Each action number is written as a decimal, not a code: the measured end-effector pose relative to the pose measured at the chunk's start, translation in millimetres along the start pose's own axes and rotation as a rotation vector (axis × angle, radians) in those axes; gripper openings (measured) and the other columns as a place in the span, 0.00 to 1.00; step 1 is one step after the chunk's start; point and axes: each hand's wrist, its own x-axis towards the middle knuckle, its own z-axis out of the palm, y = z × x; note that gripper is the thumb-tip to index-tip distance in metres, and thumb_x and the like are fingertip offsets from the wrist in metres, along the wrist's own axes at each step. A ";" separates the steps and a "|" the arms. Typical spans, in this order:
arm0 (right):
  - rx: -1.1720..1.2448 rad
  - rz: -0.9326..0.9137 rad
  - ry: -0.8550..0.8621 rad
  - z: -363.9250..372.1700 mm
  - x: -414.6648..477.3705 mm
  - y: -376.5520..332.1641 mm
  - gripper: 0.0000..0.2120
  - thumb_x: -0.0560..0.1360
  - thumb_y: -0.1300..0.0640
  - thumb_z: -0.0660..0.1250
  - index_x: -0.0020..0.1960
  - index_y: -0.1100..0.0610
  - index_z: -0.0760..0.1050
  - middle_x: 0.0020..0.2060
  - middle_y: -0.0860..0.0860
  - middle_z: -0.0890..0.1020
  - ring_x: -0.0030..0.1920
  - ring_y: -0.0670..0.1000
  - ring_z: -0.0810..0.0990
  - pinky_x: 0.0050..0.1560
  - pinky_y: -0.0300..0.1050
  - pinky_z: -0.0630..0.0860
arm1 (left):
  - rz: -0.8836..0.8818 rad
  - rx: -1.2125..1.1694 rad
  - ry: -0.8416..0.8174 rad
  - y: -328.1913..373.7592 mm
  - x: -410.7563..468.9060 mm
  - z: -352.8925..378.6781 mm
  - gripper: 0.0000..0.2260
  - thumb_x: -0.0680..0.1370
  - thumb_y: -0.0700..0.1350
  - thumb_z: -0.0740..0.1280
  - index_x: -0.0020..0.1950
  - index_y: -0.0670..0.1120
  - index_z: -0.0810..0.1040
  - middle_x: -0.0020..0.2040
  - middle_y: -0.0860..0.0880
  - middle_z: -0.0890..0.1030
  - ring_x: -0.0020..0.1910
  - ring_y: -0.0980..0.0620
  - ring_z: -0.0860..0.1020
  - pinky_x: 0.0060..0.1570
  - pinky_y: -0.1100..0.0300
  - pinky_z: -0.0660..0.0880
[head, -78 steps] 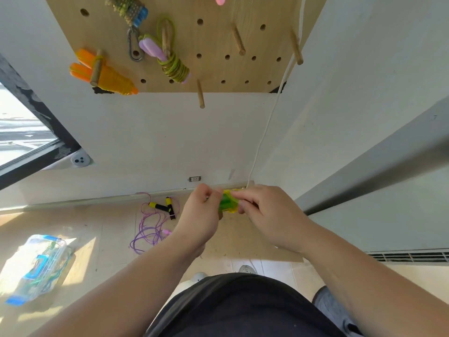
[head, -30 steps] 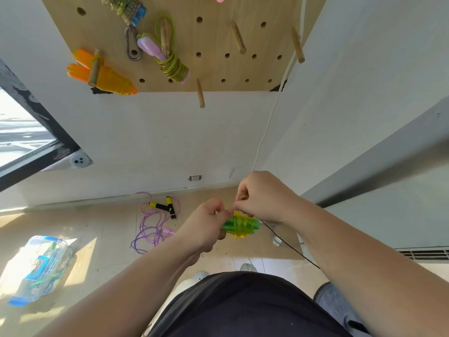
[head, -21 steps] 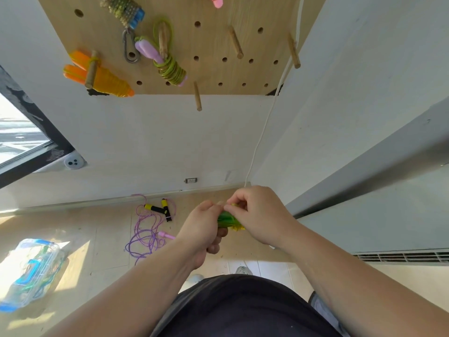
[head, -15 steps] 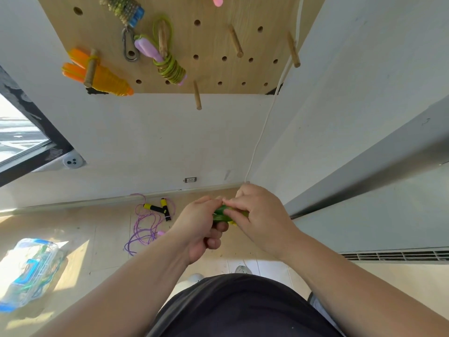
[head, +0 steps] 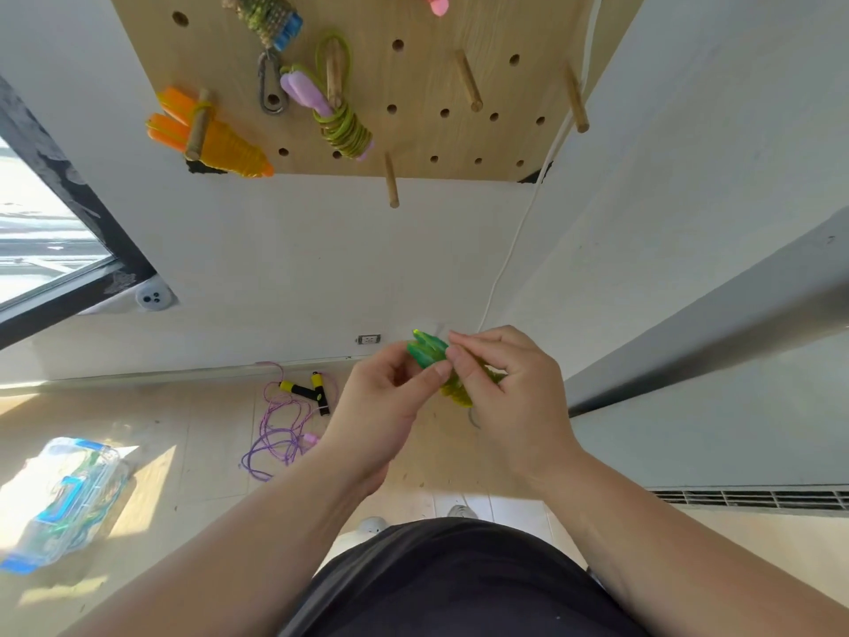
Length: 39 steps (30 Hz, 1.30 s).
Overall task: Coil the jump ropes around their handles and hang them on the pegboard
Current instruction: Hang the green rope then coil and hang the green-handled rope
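I watch the left hand [head: 381, 406] pinch the green handles of the jump rope [head: 428, 352] and the right hand [head: 510, 397] grip its yellow coil [head: 459, 394], below the pegboard [head: 413, 75], the strand that trailed a second ago now gone, so hanging looks next.

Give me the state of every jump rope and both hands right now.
Green-handled jump rope: coiled on its handles, not yet hung.
Left hand: pinches the green handles.
Right hand: grips the coiled part.
Orange jump rope: coiled, hanging on a wooden peg.
Lilac-handled green jump rope: coiled, hanging on a peg.
Purple jump rope with yellow-black handles: uncoiled, loose on the floor.
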 end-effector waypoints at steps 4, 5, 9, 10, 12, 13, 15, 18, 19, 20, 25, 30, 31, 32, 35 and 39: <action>-0.054 -0.025 -0.050 3.3 -1.1 -2.5 0.10 0.78 0.53 0.70 0.57 0.50 0.85 0.41 0.43 0.82 0.45 0.44 0.81 0.48 0.43 0.78 | -0.090 -0.090 -0.033 -5.1 -4.4 0.3 0.09 0.84 0.45 0.63 0.60 0.49 0.82 0.54 0.45 0.85 0.52 0.51 0.81 0.55 0.50 0.79; -0.074 -0.044 -0.091 3.4 -1.7 -2.9 0.10 0.79 0.52 0.69 0.58 0.50 0.85 0.39 0.43 0.81 0.44 0.44 0.80 0.46 0.44 0.78 | -0.145 -0.185 -0.050 -5.7 -5.2 0.2 0.11 0.85 0.46 0.61 0.63 0.48 0.81 0.57 0.43 0.84 0.56 0.47 0.82 0.58 0.43 0.80; -0.138 -0.084 -0.278 -3.1 -0.1 -6.4 0.09 0.78 0.52 0.71 0.57 0.50 0.85 0.38 0.46 0.78 0.42 0.44 0.78 0.44 0.43 0.76 | -0.261 -0.251 -0.039 -0.1 -6.1 -3.1 0.12 0.86 0.47 0.59 0.60 0.43 0.80 0.46 0.40 0.84 0.43 0.41 0.82 0.36 0.47 0.82; -0.159 -0.108 -0.316 -6.0 1.5 -8.3 0.08 0.78 0.53 0.71 0.55 0.50 0.86 0.37 0.46 0.78 0.41 0.45 0.78 0.43 0.43 0.76 | -0.268 -0.193 -0.040 0.2 -6.4 -4.5 0.12 0.86 0.46 0.59 0.57 0.42 0.80 0.42 0.41 0.82 0.37 0.42 0.81 0.30 0.52 0.78; -0.143 -0.116 -0.367 -13.1 5.2 -11.8 0.04 0.76 0.55 0.74 0.49 0.51 0.87 0.35 0.45 0.81 0.39 0.47 0.80 0.42 0.43 0.77 | -0.268 -0.085 -0.069 -0.6 -6.0 -8.5 0.11 0.86 0.46 0.59 0.54 0.42 0.78 0.38 0.41 0.81 0.30 0.44 0.76 0.26 0.59 0.68; -0.099 -0.082 -0.390 -16.9 6.9 -14.1 0.02 0.75 0.57 0.75 0.46 0.52 0.87 0.34 0.45 0.82 0.37 0.47 0.82 0.41 0.41 0.78 | -0.264 -0.047 -0.093 -0.8 -5.0 -10.3 0.10 0.86 0.45 0.58 0.53 0.43 0.78 0.37 0.39 0.81 0.28 0.44 0.75 0.25 0.60 0.64; -0.013 -0.007 -0.442 -22.7 9.4 -17.4 0.02 0.73 0.59 0.77 0.42 0.54 0.86 0.33 0.46 0.84 0.34 0.47 0.82 0.38 0.38 0.78 | -0.275 0.016 -0.159 0.8 -3.9 -13.1 0.10 0.85 0.45 0.58 0.50 0.44 0.76 0.37 0.38 0.80 0.25 0.46 0.73 0.24 0.62 0.59; -0.070 -0.037 -0.423 -27.7 15.0 -14.8 0.07 0.69 0.54 0.80 0.37 0.52 0.82 0.32 0.46 0.82 0.34 0.45 0.79 0.36 0.34 0.73 | -0.306 0.066 -0.260 4.5 -5.7 -15.1 0.09 0.85 0.45 0.58 0.54 0.40 0.74 0.36 0.37 0.79 0.23 0.47 0.71 0.23 0.65 0.57; -0.081 -0.060 -0.414 -28.9 16.3 -14.2 0.09 0.69 0.53 0.81 0.37 0.52 0.81 0.33 0.46 0.80 0.34 0.46 0.78 0.36 0.34 0.71 | -0.307 0.067 -0.278 6.3 -6.6 -15.6 0.09 0.85 0.45 0.58 0.55 0.41 0.74 0.36 0.36 0.79 0.22 0.48 0.71 0.24 0.64 0.56; -0.074 -0.084 -0.403 -29.7 17.0 -13.6 0.10 0.69 0.53 0.81 0.36 0.52 0.80 0.34 0.46 0.79 0.36 0.47 0.77 0.36 0.35 0.72 | -0.308 0.065 -0.294 8.2 -7.3 -16.5 0.09 0.85 0.45 0.58 0.54 0.41 0.74 0.36 0.37 0.79 0.22 0.48 0.70 0.25 0.61 0.55; 0.199 0.135 -0.347 -27.2 11.2 -13.5 0.12 0.66 0.51 0.80 0.37 0.56 0.80 0.37 0.54 0.83 0.38 0.55 0.85 0.43 0.56 0.84 | -0.332 0.107 -0.344 14.1 -5.6 -21.1 0.15 0.79 0.49 0.61 0.52 0.37 0.76 0.34 0.37 0.77 0.21 0.48 0.69 0.31 0.50 0.51; 0.416 0.381 -0.294 -19.9 5.4 -14.1 0.16 0.63 0.54 0.79 0.39 0.64 0.79 0.35 0.59 0.85 0.36 0.59 0.86 0.40 0.52 0.83 | -0.303 0.097 -0.331 14.7 -4.2 -20.8 0.16 0.76 0.49 0.64 0.51 0.34 0.76 0.33 0.37 0.77 0.23 0.47 0.68 0.28 0.57 0.60; 0.442 0.401 -0.276 -20.1 5.2 -15.0 0.16 0.63 0.56 0.79 0.39 0.65 0.77 0.34 0.59 0.84 0.36 0.59 0.86 0.38 0.51 0.83 | -0.279 0.094 -0.354 13.5 -3.4 -21.2 0.17 0.74 0.48 0.67 0.50 0.34 0.77 0.33 0.36 0.76 0.23 0.47 0.69 0.26 0.58 0.62; 0.470 0.416 -0.265 -21.1 5.5 -15.6 0.16 0.63 0.58 0.79 0.39 0.65 0.75 0.34 0.59 0.84 0.36 0.59 0.85 0.38 0.53 0.84 | -0.252 0.100 -0.383 12.3 -3.4 -21.3 0.16 0.73 0.47 0.71 0.48 0.34 0.77 0.33 0.37 0.76 0.23 0.47 0.69 0.24 0.60 0.64; 0.490 0.384 -0.306 -26.5 7.0 -16.9 0.14 0.63 0.60 0.79 0.40 0.63 0.76 0.35 0.59 0.83 0.38 0.59 0.86 0.39 0.55 0.84 | -0.189 0.125 -0.425 6.5 -3.9 -20.9 0.10 0.71 0.44 0.78 0.43 0.39 0.81 0.33 0.39 0.76 0.27 0.45 0.73 0.22 0.60 0.69; 0.459 0.337 -0.341 -28.6 8.9 -16.8 0.08 0.68 0.66 0.77 0.44 0.62 0.80 0.38 0.56 0.86 0.39 0.55 0.86 0.41 0.48 0.83 | -0.203 -0.007 -0.319 1.2 -3.3 -18.2 0.07 0.69 0.42 0.74 0.43 0.39 0.83 0.34 0.37 0.77 0.28 0.44 0.74 0.21 0.61 0.69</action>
